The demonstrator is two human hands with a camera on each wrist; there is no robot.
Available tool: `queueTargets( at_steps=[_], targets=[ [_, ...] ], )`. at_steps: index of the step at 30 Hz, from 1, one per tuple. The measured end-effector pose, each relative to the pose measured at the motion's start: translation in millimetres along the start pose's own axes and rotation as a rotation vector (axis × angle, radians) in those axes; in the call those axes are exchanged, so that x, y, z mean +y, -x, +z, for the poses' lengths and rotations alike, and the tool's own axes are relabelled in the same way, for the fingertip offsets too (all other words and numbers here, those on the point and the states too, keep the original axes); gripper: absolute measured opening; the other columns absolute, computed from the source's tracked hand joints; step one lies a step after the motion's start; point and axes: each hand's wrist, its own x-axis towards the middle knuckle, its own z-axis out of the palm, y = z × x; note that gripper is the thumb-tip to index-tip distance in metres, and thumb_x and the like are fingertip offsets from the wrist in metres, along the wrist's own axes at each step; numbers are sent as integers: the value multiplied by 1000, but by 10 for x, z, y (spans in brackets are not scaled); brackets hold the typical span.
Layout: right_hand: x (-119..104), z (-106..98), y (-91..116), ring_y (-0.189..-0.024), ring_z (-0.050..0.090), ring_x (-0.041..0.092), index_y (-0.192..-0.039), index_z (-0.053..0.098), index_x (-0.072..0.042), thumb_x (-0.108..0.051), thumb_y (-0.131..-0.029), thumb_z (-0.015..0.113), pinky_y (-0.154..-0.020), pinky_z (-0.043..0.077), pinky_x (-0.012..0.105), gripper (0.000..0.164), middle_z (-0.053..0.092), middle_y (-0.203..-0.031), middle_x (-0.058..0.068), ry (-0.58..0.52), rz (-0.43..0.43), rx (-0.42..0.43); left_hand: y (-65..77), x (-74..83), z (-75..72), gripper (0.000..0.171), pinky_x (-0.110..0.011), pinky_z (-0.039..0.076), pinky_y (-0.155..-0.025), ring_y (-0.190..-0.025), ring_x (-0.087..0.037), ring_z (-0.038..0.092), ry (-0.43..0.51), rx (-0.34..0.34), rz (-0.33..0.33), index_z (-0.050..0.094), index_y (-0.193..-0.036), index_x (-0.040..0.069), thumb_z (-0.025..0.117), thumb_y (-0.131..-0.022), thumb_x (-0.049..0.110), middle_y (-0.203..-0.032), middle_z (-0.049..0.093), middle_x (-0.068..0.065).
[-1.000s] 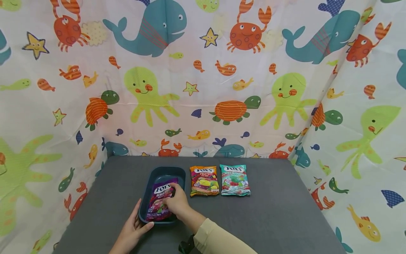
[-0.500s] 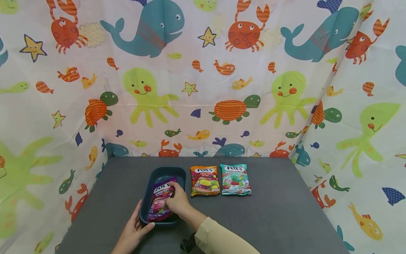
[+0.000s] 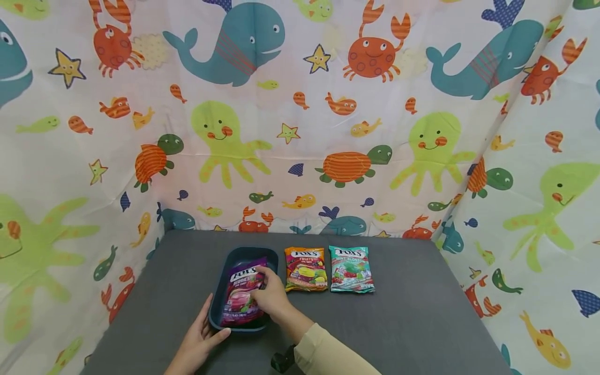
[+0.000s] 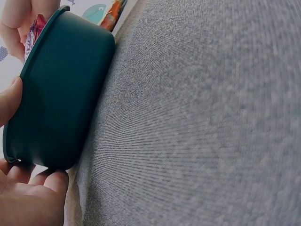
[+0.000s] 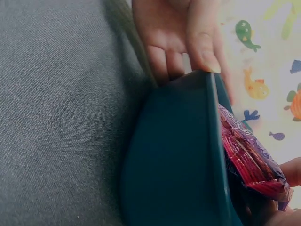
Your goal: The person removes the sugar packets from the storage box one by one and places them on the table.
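Observation:
A purple Fox's Berries candy bag (image 3: 238, 301) lies tilted inside a dark teal plastic tray (image 3: 240, 255). My right hand (image 3: 273, 296) grips the bag by its right side, with the thumb on its front. In the right wrist view the bag (image 5: 251, 153) shows edge-on, its end rising past the tray's rim between finger and thumb. At the near left corner, my left hand (image 3: 199, 337) holds the tray, thumb over the rim and fingers along the side. The left wrist view shows the tray's outer wall (image 4: 61, 89) close to that hand.
An orange Fox's Fruits bag (image 3: 306, 270) lies right of the tray, and a mint-green Fox's bag (image 3: 351, 270) beside it. Grey cloth covers the table (image 3: 398, 328). A sea-animal printed curtain (image 3: 300, 177) stands around the back and sides.
The purple bag has shifted slightly toward the tray's far end, and more of its front shows. The right hand stays on it. The left hand keeps its hold. The head view has shifted slightly.

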Motion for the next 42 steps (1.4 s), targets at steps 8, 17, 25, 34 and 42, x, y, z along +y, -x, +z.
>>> queueTargets(
  at_steps=[8, 17, 25, 34, 42],
  targets=[
    [-21, -162, 1, -106, 61, 25, -142, 55, -24, -1, -89, 72, -82, 61, 44, 61, 57, -140, 17, -51, 18, -14, 4, 25, -1, 107, -48, 42, -112, -150, -40, 29, -24, 3, -20, -1, -164, 28, 75, -90, 41, -170, 10, -16],
    [-19, -297, 0, -113, 62, 26, -144, 55, -21, 2, -88, 73, -90, 59, 48, 63, 60, -140, 16, -141, 50, -42, -3, 14, -18, 108, -39, 49, -107, -149, -39, 32, -4, 1, 0, 0, -164, 29, 78, -89, 35, -169, 12, -17],
    [-24, -457, 47, -118, 62, 30, -143, 55, -24, 0, -89, 73, -95, 57, 52, 62, 58, -143, 16, -169, 68, -29, 18, 26, 0, 104, -37, 48, -107, -149, -38, 32, 5, -7, 8, 0, -164, 28, 76, -92, 28, -169, 12, -17],
    [-12, -683, 29, -118, 62, 31, -145, 54, -23, 0, -88, 73, -96, 57, 49, 64, 57, -143, 18, -245, 35, -39, 15, 60, -8, 104, -38, 48, -107, -148, -39, 34, -2, -2, 15, 1, -164, 27, 76, -92, 27, -169, 11, -17],
    [-3, -825, 46, -118, 61, 29, -147, 53, -24, -2, -89, 72, -97, 56, 46, 65, 56, -144, 17, -265, 23, -44, 29, 45, 5, 104, -43, 46, -109, -148, -40, 34, -27, 5, 3, 1, -164, 27, 76, -92, 31, -169, 12, -18]
  ],
)
